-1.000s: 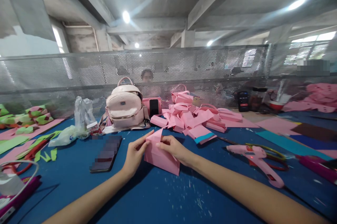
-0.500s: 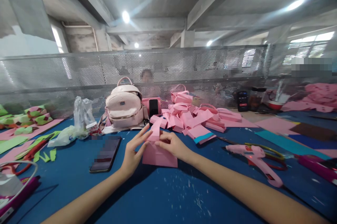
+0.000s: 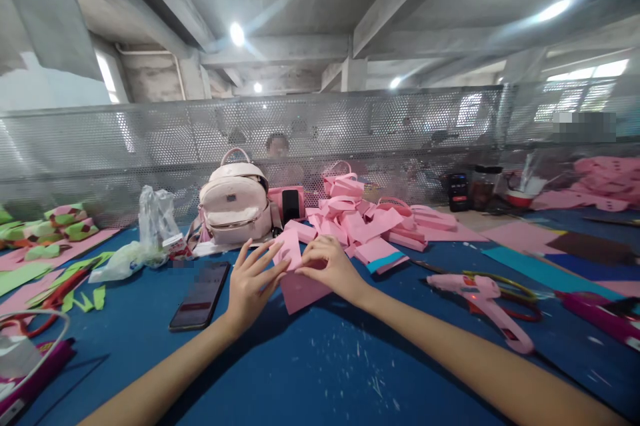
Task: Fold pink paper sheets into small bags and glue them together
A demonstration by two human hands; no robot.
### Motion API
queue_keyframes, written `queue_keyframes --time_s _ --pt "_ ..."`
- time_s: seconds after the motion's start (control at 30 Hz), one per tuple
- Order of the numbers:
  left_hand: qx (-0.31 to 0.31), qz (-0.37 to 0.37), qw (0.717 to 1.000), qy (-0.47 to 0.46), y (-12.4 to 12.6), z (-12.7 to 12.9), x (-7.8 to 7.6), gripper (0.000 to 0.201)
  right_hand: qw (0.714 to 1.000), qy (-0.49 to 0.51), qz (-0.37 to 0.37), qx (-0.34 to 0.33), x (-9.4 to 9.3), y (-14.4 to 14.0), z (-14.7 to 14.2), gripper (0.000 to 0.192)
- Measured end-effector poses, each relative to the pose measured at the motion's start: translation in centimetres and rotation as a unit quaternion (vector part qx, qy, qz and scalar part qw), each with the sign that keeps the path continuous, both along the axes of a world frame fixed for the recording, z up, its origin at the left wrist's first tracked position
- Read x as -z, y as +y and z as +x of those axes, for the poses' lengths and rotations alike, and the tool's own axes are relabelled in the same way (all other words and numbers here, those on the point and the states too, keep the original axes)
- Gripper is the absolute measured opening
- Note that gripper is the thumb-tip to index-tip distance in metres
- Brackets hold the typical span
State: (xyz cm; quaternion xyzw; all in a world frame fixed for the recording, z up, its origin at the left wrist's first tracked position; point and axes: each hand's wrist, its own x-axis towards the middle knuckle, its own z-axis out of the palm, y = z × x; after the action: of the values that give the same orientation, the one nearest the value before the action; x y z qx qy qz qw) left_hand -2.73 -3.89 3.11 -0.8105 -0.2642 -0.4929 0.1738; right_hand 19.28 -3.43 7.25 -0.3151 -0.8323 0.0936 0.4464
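Pink paper piece (image 3: 299, 283) sits on the blue desk (image 3: 320, 373), between both hands. Left hand (image 3: 253, 286) spread, fingertips against the upright flap; right hand (image 3: 327, 269) curled, pinching the top fold. Risk: crooked crease or a tear if the pinch slips. Sheet looks thin, matte, partly folded. Phone (image 3: 200, 296) lies left; glue gun (image 3: 483, 299) right; pink pile (image 3: 365, 223) behind.

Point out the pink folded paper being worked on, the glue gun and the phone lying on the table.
pink folded paper (image 3: 300, 289), head view, on its lower flat panel below the fingers.
glue gun (image 3: 480, 289), head view, on the pink body near the trigger.
phone (image 3: 200, 286), head view, on the middle of its dark screen.
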Motion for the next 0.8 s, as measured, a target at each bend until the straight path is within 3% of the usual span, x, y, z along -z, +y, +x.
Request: queue_keyframes --time_s 0.23,0.4,0.57,0.7,0.8 --pt "0.035 -0.089 0.995 -0.028 -0.1 -0.1 -0.5 0.037 0.998 0.048 -0.033 0.02 0.4 0.6 0.3 0.018" --pt "0.083 -0.225 0.962 -0.133 0.8 -0.7 -0.6 0.03 0.992 0.071 -0.096 -0.048 -0.1 1.0 0.7 0.03" --pt "0.121 -0.396 0.867 -0.276 3.1 -0.9 0.0 0.059 0.966 0.098 -0.19 -0.146 0.0 2.6 1.6 0.045" --pt "0.191 -0.528 0.771 -0.3 3.6 -1.2 0.2 0.069 0.94 0.111 -0.258 -0.196 0.5 3.8 2.3 0.049" --pt "0.228 -0.588 0.71 -0.313 2.9 -1.9 -0.2 0.068 0.923 0.111 -0.297 -0.216 0.5 4.2 3.0 0.048"
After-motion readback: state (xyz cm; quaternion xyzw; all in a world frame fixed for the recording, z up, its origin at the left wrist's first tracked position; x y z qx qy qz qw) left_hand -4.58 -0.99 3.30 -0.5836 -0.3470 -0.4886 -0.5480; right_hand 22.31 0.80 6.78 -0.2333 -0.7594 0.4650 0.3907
